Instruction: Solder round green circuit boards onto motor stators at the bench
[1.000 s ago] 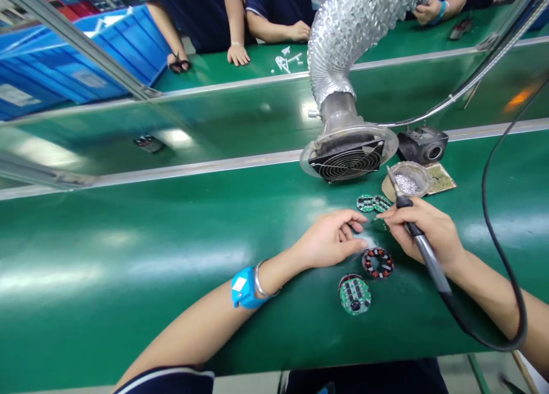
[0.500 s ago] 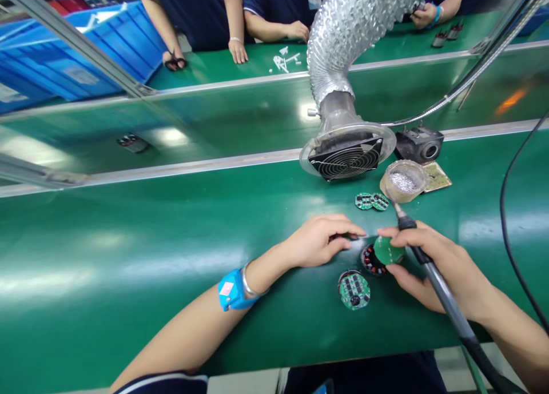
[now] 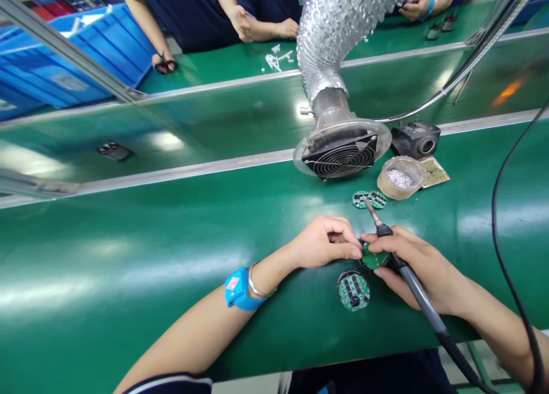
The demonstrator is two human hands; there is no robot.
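My right hand (image 3: 418,262) grips a soldering iron (image 3: 414,288) along the palm, its tip (image 3: 369,206) pointing up and away from me. Its thumb and fingers also press a green round circuit board (image 3: 374,260) down on the green belt (image 3: 171,251). My left hand (image 3: 326,242), with a blue wrist strap (image 3: 237,289), has its fingers curled and pinches the left edge of that same board. The part under the board is hidden. A second round board (image 3: 354,291) with black chips lies just in front of it.
A fume extractor fan (image 3: 341,154) on a silver duct (image 3: 338,28) hangs close behind my hands. Two small round boards (image 3: 369,199), a tape ring with solder scraps (image 3: 401,178), a black device (image 3: 415,139) and the iron's cable (image 3: 508,268) are at the right. Other people's arms (image 3: 240,22) rest on the far belt.
My right hand has brought the green round board down onto the copper-wound ring, hiding it. My left hand has curled its fingers and closed in on the board's edge.
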